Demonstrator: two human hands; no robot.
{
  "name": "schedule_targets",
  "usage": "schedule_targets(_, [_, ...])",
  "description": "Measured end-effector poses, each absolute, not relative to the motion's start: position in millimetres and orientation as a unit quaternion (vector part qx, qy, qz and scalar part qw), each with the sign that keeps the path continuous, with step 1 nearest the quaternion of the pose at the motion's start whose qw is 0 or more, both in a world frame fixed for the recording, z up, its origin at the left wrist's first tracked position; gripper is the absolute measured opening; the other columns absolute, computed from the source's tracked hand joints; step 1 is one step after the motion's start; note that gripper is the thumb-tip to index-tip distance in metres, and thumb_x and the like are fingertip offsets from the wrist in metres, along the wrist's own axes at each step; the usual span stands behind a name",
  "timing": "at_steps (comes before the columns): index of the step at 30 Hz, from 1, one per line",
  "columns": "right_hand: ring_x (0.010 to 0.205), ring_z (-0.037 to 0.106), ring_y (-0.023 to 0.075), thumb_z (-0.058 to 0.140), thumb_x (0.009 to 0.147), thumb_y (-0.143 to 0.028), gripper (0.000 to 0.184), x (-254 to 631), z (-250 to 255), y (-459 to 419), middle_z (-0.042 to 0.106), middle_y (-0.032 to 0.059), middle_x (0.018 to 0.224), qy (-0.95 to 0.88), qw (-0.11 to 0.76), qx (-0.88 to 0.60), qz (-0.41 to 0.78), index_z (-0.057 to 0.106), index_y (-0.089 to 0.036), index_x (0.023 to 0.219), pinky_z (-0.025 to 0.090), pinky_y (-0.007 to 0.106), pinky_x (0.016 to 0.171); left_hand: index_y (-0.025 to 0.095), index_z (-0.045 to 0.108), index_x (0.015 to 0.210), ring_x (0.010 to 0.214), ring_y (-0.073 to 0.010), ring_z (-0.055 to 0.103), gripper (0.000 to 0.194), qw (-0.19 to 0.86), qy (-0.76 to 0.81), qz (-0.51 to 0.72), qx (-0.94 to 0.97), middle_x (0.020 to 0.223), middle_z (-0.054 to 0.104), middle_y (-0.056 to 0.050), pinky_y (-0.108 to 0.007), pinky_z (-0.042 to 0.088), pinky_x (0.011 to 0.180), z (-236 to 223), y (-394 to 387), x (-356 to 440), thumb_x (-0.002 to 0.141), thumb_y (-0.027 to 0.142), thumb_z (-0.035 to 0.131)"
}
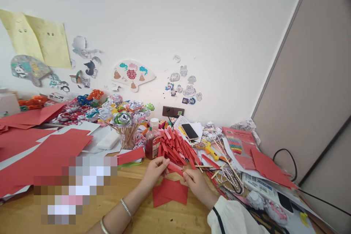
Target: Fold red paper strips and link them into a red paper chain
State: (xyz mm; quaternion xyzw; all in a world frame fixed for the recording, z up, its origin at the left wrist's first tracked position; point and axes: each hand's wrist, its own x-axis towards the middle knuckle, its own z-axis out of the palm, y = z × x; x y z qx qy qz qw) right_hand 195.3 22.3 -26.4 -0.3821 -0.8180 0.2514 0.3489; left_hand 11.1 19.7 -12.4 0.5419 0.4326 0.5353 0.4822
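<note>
Between my two hands a narrow folded strip of red paper (175, 168) is stretched just above the table. My left hand (157, 169) pinches its left end, and my right hand (194, 180) pinches the right end. Right below them, red paper rectangles (170, 194) lie overlapping on the wooden table (148, 219). Beyond my hands sits a heap of folded red paper strips (175, 144), beside a glass bottle with a white cap (153, 139). The fingertips cover the ends of the strip.
Large red sheets (49, 153) spread over the left side. Paper flowers (123, 117) stand in a cup of sticks (127, 137). At the right lie a phone (190, 131), a yellow glue gun (211, 151), bead strings (229, 181), thin sticks and cables. A wall (225, 44) rises behind.
</note>
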Motion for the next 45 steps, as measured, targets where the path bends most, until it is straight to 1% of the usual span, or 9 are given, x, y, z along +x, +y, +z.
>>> schedule_targets(5, [0.050,0.040,0.0117,0.031,0.084,-0.038,0.037,204,-27,29,0.044,-0.0013,0.052,-0.805,0.361,-0.440,0.165,0.043,-0.017,0.056,0.023,0.023,0.049,0.016,0.048,0.058,0.035,-0.0092,0.047,0.040,0.488,0.444,0.512,0.550,0.045,0.053,0.003,-0.019,0.035,0.038,-18,23,12,0.066,0.055,0.048])
schedule_targets(9, [0.048,0.040,0.0128,0.033,0.082,-0.039,0.034,213,-30,40,0.046,-0.0005,0.051,-0.744,0.402,-0.520,0.120,0.046,-0.019,0.059,0.023,0.024,0.048,0.017,0.045,0.053,0.036,-0.0097,0.045,0.037,0.442,0.471,0.494,0.582,0.042,0.051,0.004,-0.019,0.032,0.039,-19,22,14,0.068,0.051,0.048])
schedule_targets(13, [0.050,0.049,0.0168,0.047,0.075,-0.036,0.018,220,-38,49,0.058,0.0035,0.057,-0.740,0.327,-0.578,0.111,0.056,-0.020,0.075,0.025,0.024,0.047,0.018,0.043,0.051,0.039,-0.0109,0.044,0.035,0.380,0.505,0.460,0.624,0.042,0.047,0.004,-0.021,0.032,0.042,-20,17,17,0.072,0.046,0.043])
schedule_targets(17, [0.066,0.058,0.0207,0.047,0.075,-0.027,0.024,219,-41,49,0.064,0.0074,0.079,-0.758,0.310,-0.567,0.087,0.056,-0.022,0.097,0.031,0.025,0.054,0.017,0.050,0.054,0.052,-0.0129,0.048,0.031,0.260,0.523,0.399,0.707,0.052,0.052,0.001,-0.021,0.032,0.050,-18,9,20,0.074,0.038,0.042])
schedule_targets(24, [0.072,0.059,0.0179,0.037,0.079,-0.027,0.026,212,-31,41,0.064,0.0033,0.081,-0.753,0.301,-0.578,0.088,0.053,-0.023,0.099,0.036,0.023,0.059,0.018,0.056,0.071,0.079,-0.0167,0.049,0.014,0.137,0.513,0.274,0.802,0.081,0.057,-0.003,-0.024,0.035,0.068,-11,-3,20,0.067,0.031,0.054])
schedule_targets(30, [0.092,0.047,0.0261,0.054,0.068,-0.032,0.035,210,-30,37,0.055,0.0090,0.093,-0.742,0.327,-0.583,-0.053,0.053,-0.019,0.101,0.035,0.033,0.077,0.022,0.056,0.085,0.087,-0.0219,0.044,0.045,0.109,0.499,0.205,0.835,0.090,0.052,-0.003,-0.031,0.034,0.076,-15,-6,19,0.047,0.043,0.070])
schedule_targets(35, [0.084,0.045,0.0248,0.049,0.070,-0.018,0.014,209,-30,36,0.051,0.0078,0.084,-0.748,0.301,-0.584,-0.097,0.056,-0.020,0.082,0.034,0.034,0.072,0.023,0.056,0.089,0.088,-0.0225,0.044,0.046,0.109,0.515,0.184,0.830,0.094,0.051,-0.004,-0.032,0.034,0.076,-18,-5,18,0.050,0.044,0.068])
schedule_targets(42, [0.095,0.040,0.0275,0.051,0.068,-0.014,0.022,216,-40,46,0.048,0.0103,0.102,-0.761,0.297,-0.564,-0.122,0.055,-0.019,0.088,0.032,0.036,0.077,0.022,0.056,0.089,0.093,-0.0238,0.042,0.043,0.107,0.512,0.202,0.828,0.098,0.050,-0.004,-0.035,0.031,0.081,-27,-5,19,0.052,0.041,0.068])
schedule_targets(45, [0.091,0.043,0.0250,0.048,0.071,-0.014,0.018,219,-42,51,0.052,0.0083,0.096,-0.773,0.289,-0.554,-0.106,0.055,-0.019,0.087,0.033,0.034,0.076,0.022,0.055,0.088,0.095,-0.0238,0.041,0.039,0.103,0.510,0.207,0.828,0.100,0.049,-0.004,-0.036,0.030,0.084,-27,-7,20,0.056,0.040,0.066])
